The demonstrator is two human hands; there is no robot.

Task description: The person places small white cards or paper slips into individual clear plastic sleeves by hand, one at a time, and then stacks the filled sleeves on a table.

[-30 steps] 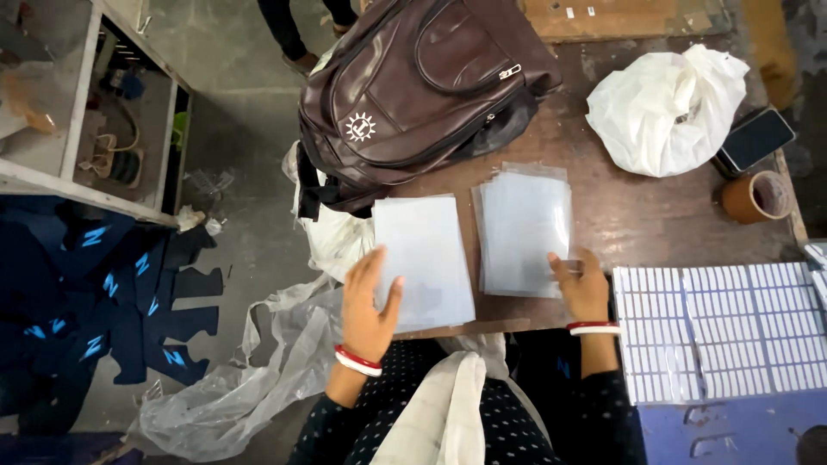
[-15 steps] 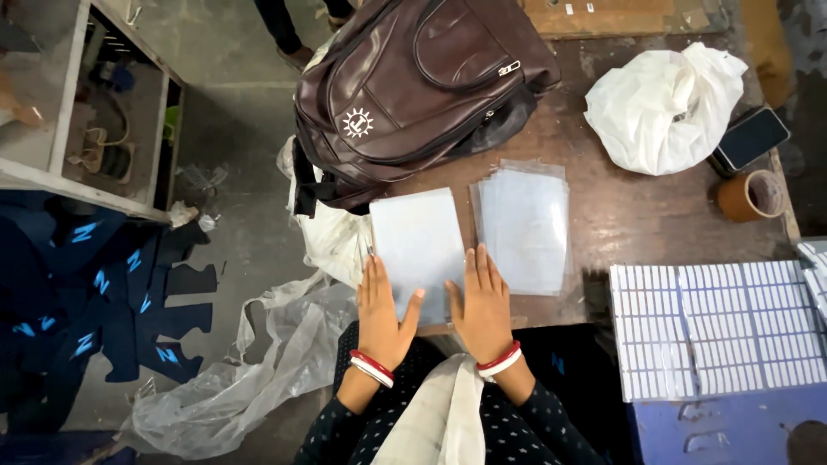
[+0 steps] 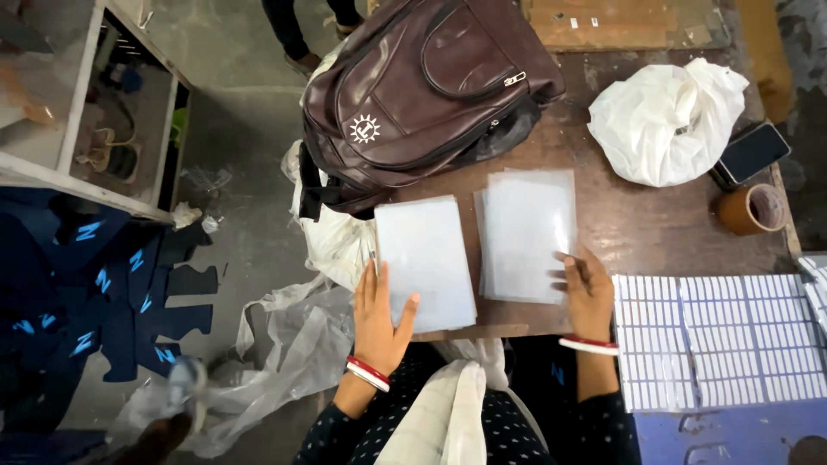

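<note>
Two stacks of thin, clear plastic sleeves lie side by side on the brown bench (image 3: 655,232), at the edge nearest the person. The left hand (image 3: 379,323) lies flat and open, fingers together, on the lower left corner of the left stack (image 3: 424,258), which overhangs the bench edge slightly at 6 o'clock. The right hand (image 3: 587,293) rests with spread fingers on the lower right corner of the right stack (image 3: 525,232); neither hand is clamped on anything. The sleeves look very light, limp and glossy (likely slippery against one another), so a stack would probably slide or fan out if pushed from one side; pressing flat from above, or pinching a corner or the long edge with thumb under and fingers on top, seems the surest hold. A dark brown backpack (image 3: 422,95) sits at 12 o'clock of the left stack, touching or just overlapping its top edge. At 3 o'clock of the right hand lies a tray of white boxes (image 3: 724,336); a white plastic bag (image 3: 663,120) sits at 1 o'clock.
</note>
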